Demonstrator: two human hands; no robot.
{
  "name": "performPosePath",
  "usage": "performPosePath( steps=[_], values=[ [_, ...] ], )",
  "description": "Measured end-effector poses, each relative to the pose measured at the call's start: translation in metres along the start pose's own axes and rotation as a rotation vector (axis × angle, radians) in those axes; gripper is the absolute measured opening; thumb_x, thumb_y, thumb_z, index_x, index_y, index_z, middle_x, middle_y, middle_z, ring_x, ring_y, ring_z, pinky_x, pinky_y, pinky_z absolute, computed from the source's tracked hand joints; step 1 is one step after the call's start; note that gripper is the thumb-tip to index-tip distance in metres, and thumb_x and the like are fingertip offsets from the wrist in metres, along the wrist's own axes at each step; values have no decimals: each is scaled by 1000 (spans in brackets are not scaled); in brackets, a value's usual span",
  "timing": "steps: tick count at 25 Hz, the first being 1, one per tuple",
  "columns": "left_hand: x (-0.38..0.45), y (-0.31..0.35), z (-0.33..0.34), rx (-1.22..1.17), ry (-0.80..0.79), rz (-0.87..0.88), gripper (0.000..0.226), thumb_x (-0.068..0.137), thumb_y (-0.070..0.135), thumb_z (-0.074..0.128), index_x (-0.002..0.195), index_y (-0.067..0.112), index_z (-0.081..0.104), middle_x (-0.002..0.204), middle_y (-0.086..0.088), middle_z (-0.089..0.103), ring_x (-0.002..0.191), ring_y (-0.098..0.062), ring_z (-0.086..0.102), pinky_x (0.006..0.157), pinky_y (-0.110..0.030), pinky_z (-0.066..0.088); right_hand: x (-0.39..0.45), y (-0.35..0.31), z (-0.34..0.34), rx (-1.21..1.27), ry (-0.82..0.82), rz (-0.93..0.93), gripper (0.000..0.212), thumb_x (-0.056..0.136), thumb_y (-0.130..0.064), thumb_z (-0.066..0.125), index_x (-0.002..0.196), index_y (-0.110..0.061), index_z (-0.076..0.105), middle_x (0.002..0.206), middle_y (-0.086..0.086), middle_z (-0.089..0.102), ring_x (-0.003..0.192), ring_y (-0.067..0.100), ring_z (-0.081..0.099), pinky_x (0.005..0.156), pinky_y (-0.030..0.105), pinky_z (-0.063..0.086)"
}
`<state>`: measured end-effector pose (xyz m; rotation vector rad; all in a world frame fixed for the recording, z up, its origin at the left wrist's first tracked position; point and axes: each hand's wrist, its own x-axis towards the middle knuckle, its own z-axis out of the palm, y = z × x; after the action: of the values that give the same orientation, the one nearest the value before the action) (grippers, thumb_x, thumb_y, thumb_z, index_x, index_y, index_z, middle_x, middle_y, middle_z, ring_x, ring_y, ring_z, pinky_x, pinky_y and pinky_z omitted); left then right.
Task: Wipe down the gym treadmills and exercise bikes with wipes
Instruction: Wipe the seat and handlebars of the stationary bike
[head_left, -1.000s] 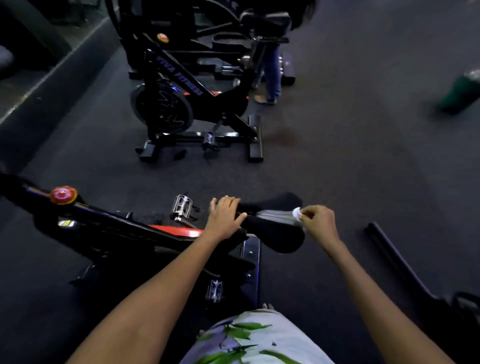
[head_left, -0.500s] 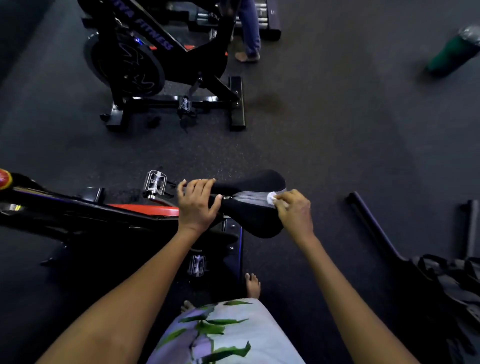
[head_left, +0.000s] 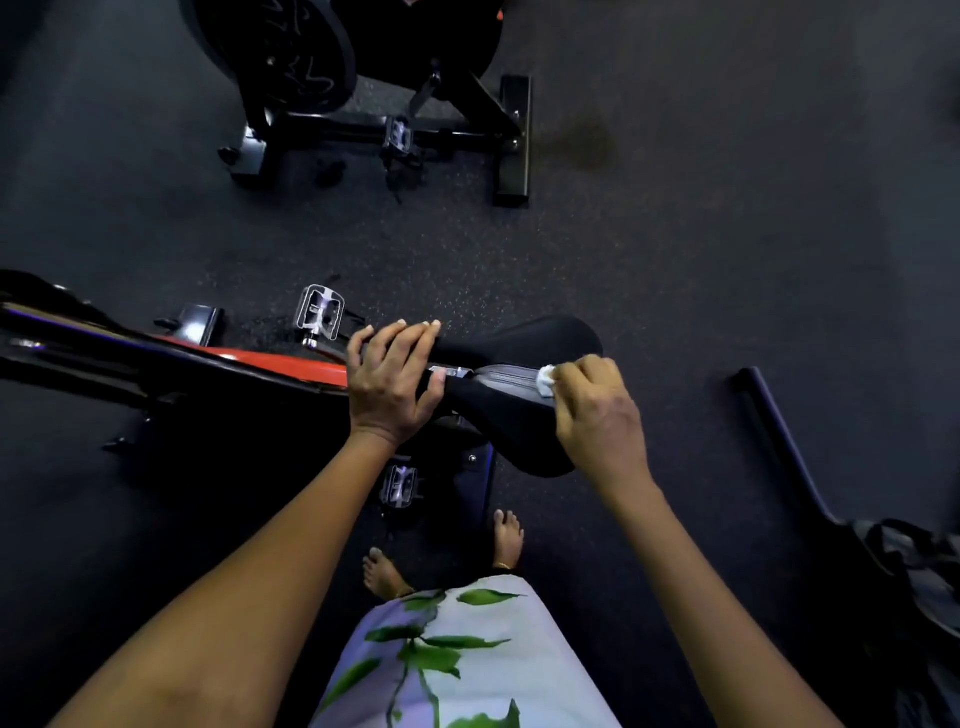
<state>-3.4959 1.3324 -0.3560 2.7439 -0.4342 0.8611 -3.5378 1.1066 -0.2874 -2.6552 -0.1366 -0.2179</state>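
A black exercise bike saddle (head_left: 524, 343) sits at mid-frame, its nose pointing left toward the bike's black and red frame (head_left: 249, 361). My left hand (head_left: 389, 379) grips the saddle's narrow front end, fingers curled over the top. My right hand (head_left: 597, 410) pinches a small white wipe (head_left: 546, 379) and presses it on the grey centre strip of the saddle. A metal pedal (head_left: 319, 314) shows beyond the frame, another pedal (head_left: 399, 486) below the saddle.
A second black exercise bike (head_left: 374, 104) stands on the dark rubber floor ahead. A dark bar (head_left: 779, 447) and a grey bag (head_left: 919, 577) lie at the right. My bare feet (head_left: 506, 540) stand just behind the saddle.
The view has tilted down and closer over the saddle. My right hand with the wipe has slid slightly left along the saddle's centre strip. My left hand keeps its grip on the nose.
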Motion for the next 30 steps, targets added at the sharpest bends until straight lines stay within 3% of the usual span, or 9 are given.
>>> performPosePath(
  steps=[3,7,11,13,16,20,23,27,30],
  values=[
    [-2,-1,2,9,15,7,47,91,39,39,120,12,63,111,-4,66,108,-21,51,99,-42,32,-11,5,-4,115,-111,-115,4,76,0,65,78,-2,64,80,9,56,75,25,54,58,33,47],
    [-2,-1,4,13,44,0,47,92,40,37,122,13,61,109,-1,59,103,-21,51,99,-42,31,3,14,-9,113,-16,33,6,75,3,68,80,-1,68,77,12,58,73,29,57,55,39,52],
    [-4,-1,5,20,54,2,46,89,38,39,123,13,59,106,-1,53,99,-21,50,99,-41,29,8,-7,8,153,-163,-211,9,77,-1,62,82,-2,69,81,11,58,75,29,58,49,38,51],
    [-4,-2,6,16,49,-15,47,90,38,37,123,13,60,104,-3,58,99,-21,51,99,-42,30,5,4,-2,193,-172,-156,10,78,-6,62,81,-2,71,80,10,59,74,27,58,57,36,53],
    [-4,0,6,25,58,-31,48,90,38,36,122,13,61,101,-5,62,99,-22,51,99,-42,30,6,8,-6,124,-103,-91,7,76,-5,65,75,0,69,74,11,57,69,27,57,55,34,51],
    [-5,-1,6,28,43,-31,49,92,41,33,125,15,59,104,-3,58,99,-21,50,98,-42,31,33,-38,26,64,-207,-201,9,72,0,64,63,2,64,70,13,54,66,32,55,47,30,42],
    [-5,-2,5,30,33,-33,48,91,40,35,124,15,59,103,-4,59,99,-21,50,98,-42,31,33,-34,25,46,-258,-224,8,74,0,66,66,1,64,74,14,54,70,33,55,47,32,41],
    [-5,-1,6,26,39,-47,49,91,40,33,124,16,60,103,-4,60,99,-21,50,98,-41,30,6,-9,3,45,-135,-86,7,73,0,69,69,-1,65,73,11,54,67,30,56,44,33,46],
    [-4,-2,6,29,20,-38,51,95,44,28,125,17,59,106,-2,57,100,-22,50,98,-41,30,15,-35,18,24,-126,-119,11,67,3,70,62,-3,61,68,10,53,62,28,53,47,24,33]
  ],
)
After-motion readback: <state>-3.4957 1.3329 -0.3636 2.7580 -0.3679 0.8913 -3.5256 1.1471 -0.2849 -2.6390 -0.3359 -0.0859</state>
